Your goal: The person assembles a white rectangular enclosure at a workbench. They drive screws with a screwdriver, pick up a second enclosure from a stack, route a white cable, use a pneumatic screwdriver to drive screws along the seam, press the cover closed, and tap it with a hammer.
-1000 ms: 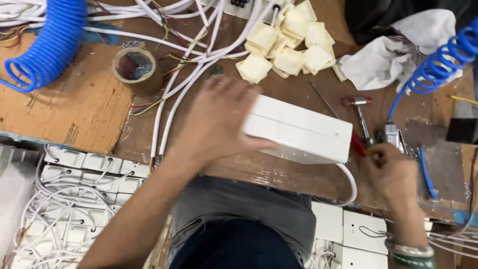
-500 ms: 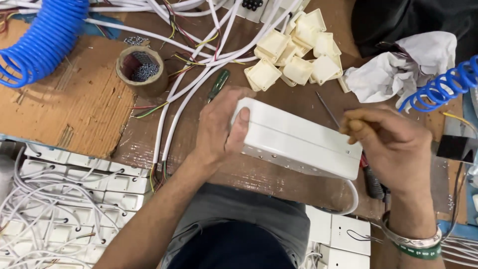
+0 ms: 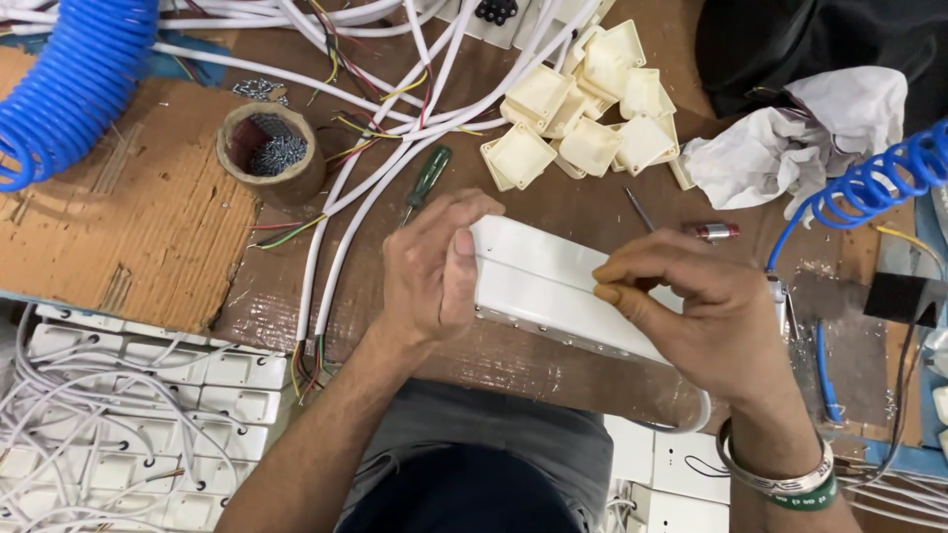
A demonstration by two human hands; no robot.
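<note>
- since a moment ago the right hand (image 3: 711,316) has settled lower on the white box (image 3: 553,291), its fingers curled over the box's right end instead of hovering at the far corner; the left hand (image 3: 430,266) has barely shifted.
- white box lies tilted on the brown table (image 3: 592,202), long side running from upper left down to lower right, just in front of the person's body.
- left hand is closed around the box's left end, thumb pressed on the top face.
- right hand grips the box's right end, fingers bent, thumb tip on the upper edge.
- beyond the box, a green-handled screwdriver (image 3: 427,183) lies among white cables (image 3: 395,148).
- further beyond the box, a heap of cream square covers (image 3: 583,109).
- left of the box, a tape roll (image 3: 272,153) filled with screws stands by a cardboard sheet (image 3: 118,237).
- right of the box, a crumpled white cloth (image 3: 790,143) and a blue coiled hose (image 3: 869,188).
</note>
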